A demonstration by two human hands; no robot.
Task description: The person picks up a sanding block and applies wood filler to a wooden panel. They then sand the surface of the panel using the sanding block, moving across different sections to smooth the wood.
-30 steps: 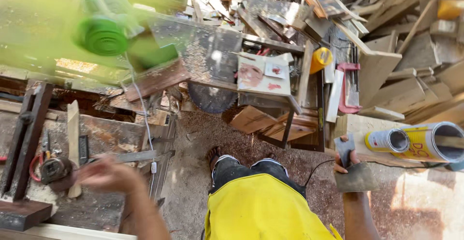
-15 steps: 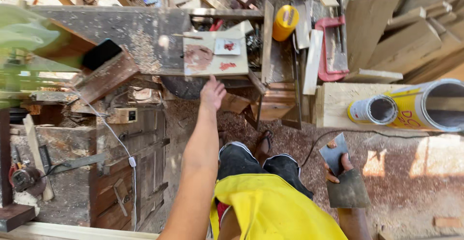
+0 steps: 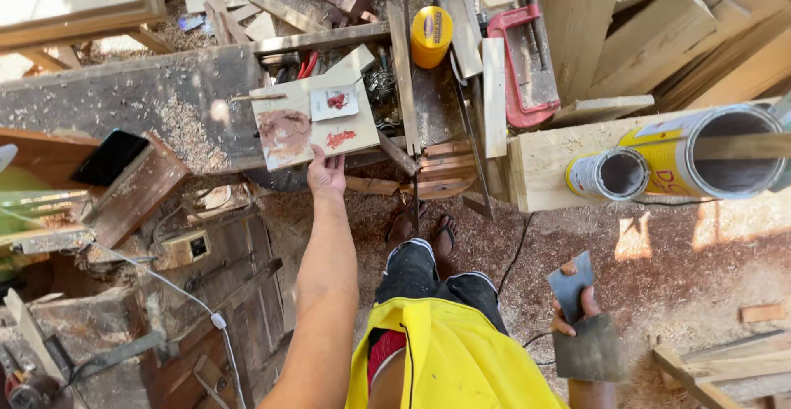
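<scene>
My left hand (image 3: 326, 172) reaches forward and grips the near edge of a pale plywood board (image 3: 309, 121) smeared with red-brown paste, which lies on a dusty workbench (image 3: 148, 104). A small white card with a red blot (image 3: 334, 101) rests on that board. My right hand (image 3: 575, 306) stays low at the right and holds two dark flat metal scraper blades (image 3: 587, 339), one upright above the other. I wear a yellow shirt and dark shorts, and my sandalled feet stand on sawdust.
Two open tins (image 3: 700, 155) lie on a pale plank (image 3: 544, 158) at right. A yellow tin (image 3: 431, 35), a red clamp (image 3: 519, 63) and several offcuts crowd the back. A black phone (image 3: 111, 157) lies on a block at left. A white cable (image 3: 216, 320) hangs down.
My left arm swung from the left bench across to the plywood board and took hold of its near edge. The view shifted right and forward. My right hand kept the scrapers.
</scene>
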